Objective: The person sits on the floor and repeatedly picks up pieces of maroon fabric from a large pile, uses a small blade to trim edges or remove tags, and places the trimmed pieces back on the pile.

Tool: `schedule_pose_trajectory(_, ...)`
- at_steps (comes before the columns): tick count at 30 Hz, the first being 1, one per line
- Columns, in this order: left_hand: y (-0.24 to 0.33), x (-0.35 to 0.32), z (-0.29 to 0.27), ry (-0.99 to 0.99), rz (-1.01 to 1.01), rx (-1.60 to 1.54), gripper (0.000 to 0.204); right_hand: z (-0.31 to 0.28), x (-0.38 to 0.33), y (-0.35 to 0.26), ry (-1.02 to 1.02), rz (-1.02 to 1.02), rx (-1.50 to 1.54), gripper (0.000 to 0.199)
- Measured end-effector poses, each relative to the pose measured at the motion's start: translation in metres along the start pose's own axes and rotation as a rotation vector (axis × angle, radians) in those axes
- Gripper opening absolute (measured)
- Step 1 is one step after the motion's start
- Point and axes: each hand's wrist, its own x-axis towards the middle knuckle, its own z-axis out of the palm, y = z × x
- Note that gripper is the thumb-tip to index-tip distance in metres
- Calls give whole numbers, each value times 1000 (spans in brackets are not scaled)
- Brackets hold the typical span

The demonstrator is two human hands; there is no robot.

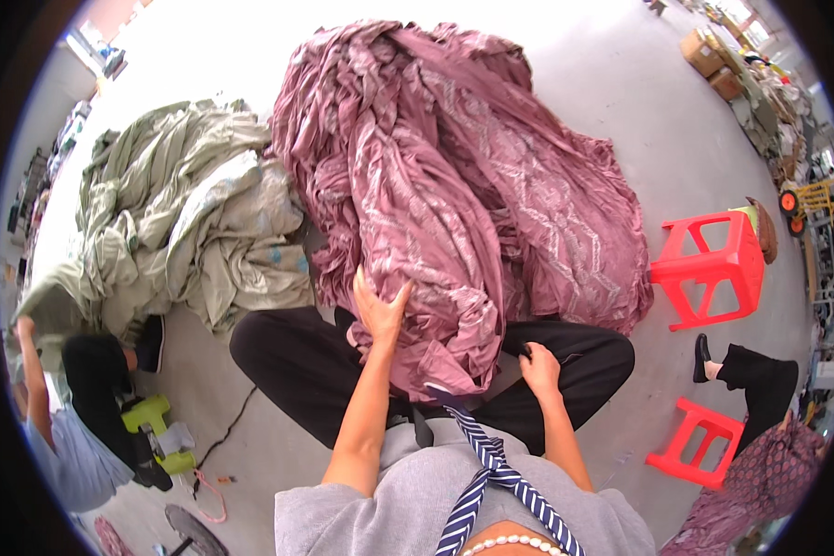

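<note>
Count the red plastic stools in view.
2: the upper red stool right of the pink fabric, the lower red stool beside the person at right; more could be hidden.

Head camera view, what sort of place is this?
Probably a textile workshop or sorting area: big heaps of pink fabric and green fabric lie on the floor, another person at left handles the green one, and cardboard boxes are stacked at upper right.
</note>
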Motion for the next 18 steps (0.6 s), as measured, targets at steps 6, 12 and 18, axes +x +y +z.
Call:
schedule_pose_trajectory(6,-1,-57,23,-504,-319,-122,46,0,26,-71,127,24,681,61)
schedule_pose_trajectory(12,141,-61,-19,-1198,-569,-815,18,95,34,-48,-143,63,1287,33)
schedule_pose_trajectory(18,172,-51,-9,-1280,-302,-826,29,77,25,-59,-177,38,1118,32)
